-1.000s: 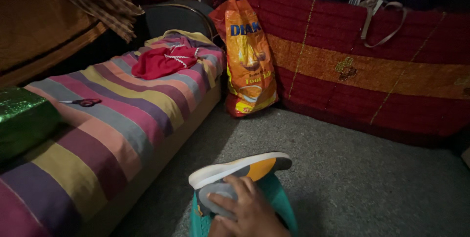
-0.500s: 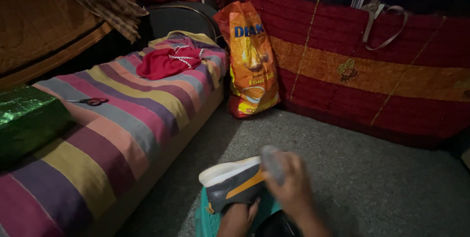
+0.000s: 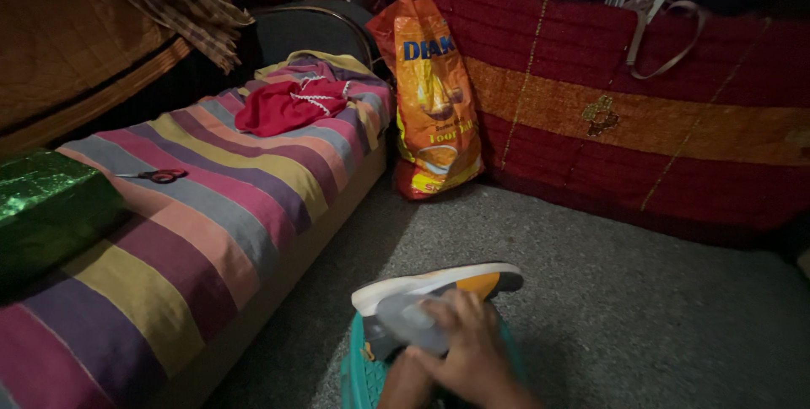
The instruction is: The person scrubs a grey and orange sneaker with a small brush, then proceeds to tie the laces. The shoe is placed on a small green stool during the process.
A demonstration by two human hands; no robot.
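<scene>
Shoe (image 3: 439,287), grey and orange with a white sole, lying on its side over the top rim of a teal basket (image 3: 359,375) at the bottom middle of the grey carpet (image 3: 607,291), sole turned upward and away. Pressed against its grey side by the right hand (image 3: 468,350), fingers together and curled onto a pale grey cloth (image 3: 409,325) laid flat on the shoe. Below and to the left, the left hand (image 3: 405,384), only partly in view at the lower edge, close under the shoe; cannot tell whether its fingers are closed on anything.

Along the left edge of the carpet, a low bed with a striped cover (image 3: 211,198) in pink, purple, yellow and grey. On the cover: red-handled scissors (image 3: 156,176) near the left side, a shiny green wrapped box (image 3: 46,206) at the far left, a red garment (image 3: 283,105) with white trim at the far end. At the far corner of the carpet, an orange plastic sack (image 3: 434,105) standing upright, leaning against a red and gold quilted cloth (image 3: 641,122) stretched along the far edge. Pale straps (image 3: 662,29) hanging over the top of that cloth.
</scene>
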